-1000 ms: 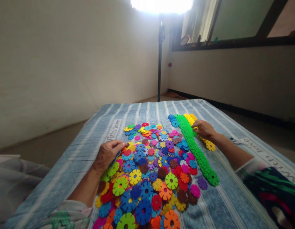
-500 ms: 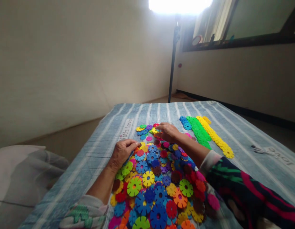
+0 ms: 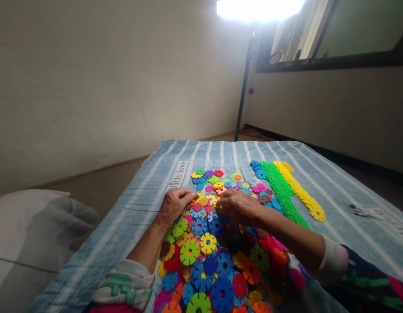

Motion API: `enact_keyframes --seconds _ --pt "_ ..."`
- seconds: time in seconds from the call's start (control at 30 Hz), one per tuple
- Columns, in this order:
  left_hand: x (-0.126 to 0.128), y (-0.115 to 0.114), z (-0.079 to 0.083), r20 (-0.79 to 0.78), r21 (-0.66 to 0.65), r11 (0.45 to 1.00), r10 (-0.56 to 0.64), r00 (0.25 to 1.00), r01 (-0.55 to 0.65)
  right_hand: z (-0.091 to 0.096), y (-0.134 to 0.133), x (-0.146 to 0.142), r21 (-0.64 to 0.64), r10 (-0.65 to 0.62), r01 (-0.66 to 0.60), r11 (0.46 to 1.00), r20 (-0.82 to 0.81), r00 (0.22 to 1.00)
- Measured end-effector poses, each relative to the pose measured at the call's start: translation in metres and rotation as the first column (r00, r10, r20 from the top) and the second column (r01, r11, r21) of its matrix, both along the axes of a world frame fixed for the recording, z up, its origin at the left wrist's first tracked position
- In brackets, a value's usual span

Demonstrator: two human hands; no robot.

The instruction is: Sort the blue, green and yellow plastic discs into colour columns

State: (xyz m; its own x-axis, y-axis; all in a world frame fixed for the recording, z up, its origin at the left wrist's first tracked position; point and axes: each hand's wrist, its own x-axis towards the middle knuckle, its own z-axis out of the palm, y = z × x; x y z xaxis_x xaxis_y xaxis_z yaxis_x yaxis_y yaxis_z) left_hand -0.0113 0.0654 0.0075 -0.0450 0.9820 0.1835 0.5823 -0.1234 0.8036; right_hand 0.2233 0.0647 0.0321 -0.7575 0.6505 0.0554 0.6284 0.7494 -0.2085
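Observation:
A large pile of colourful notched plastic discs (image 3: 208,243) covers the near middle of the striped blue cloth. At the pile's upper left edge is my left hand (image 3: 175,208), its thumb and fingers pressed together in a pinch. What lies between those fingertips, if anything, is too small to make out. My right hand (image 3: 238,206) reaches over the upper part of the pile, fingers curled down and closed among the discs. Its fingertips are partly hidden, so I cannot see what they hold. Smaller clusters of discs (image 3: 215,179) lie just beyond both hands.
To the right lie overlapping rows of green discs (image 3: 282,193) and yellow discs (image 3: 301,191), with a short blue row (image 3: 259,170) beside them. A lamp stand (image 3: 245,87) rises behind the cloth-covered surface (image 3: 149,191). Pale fabric (image 3: 34,243) bulges at the left.
My right hand has drawn back toward me from the far cluster onto the upper pile, uncovering discs there. My left hand keeps its place by the pile. The view has shifted slightly.

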Motion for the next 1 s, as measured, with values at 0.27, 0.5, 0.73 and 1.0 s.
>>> enact_keyframes --seconds 0.27,0.5,0.73,1.0 --pt "0.001 0.0 0.0 -0.007 -0.011 1.0 0.0 1.0 -0.001 -0.004 -0.001 0.009 0.09 -0.129 0.132 0.987 -0.036 0.991" --pt "-0.001 0.002 0.0 0.01 -0.005 1.0 -0.016 1.0 0.016 -0.008 0.012 -0.028 0.016 -0.366 0.366 0.931 0.023 0.93" --pt "-0.001 0.003 -0.001 -0.025 0.031 0.999 -0.013 1.0 0.014 -0.005 -0.031 -0.044 0.065 -0.11 0.108 0.992 0.018 0.994" --pt "0.0 0.003 0.003 -0.017 0.041 0.999 -0.003 1.0 0.004 0.003 -0.072 -0.028 0.086 0.009 -0.007 0.996 -0.03 1.0"
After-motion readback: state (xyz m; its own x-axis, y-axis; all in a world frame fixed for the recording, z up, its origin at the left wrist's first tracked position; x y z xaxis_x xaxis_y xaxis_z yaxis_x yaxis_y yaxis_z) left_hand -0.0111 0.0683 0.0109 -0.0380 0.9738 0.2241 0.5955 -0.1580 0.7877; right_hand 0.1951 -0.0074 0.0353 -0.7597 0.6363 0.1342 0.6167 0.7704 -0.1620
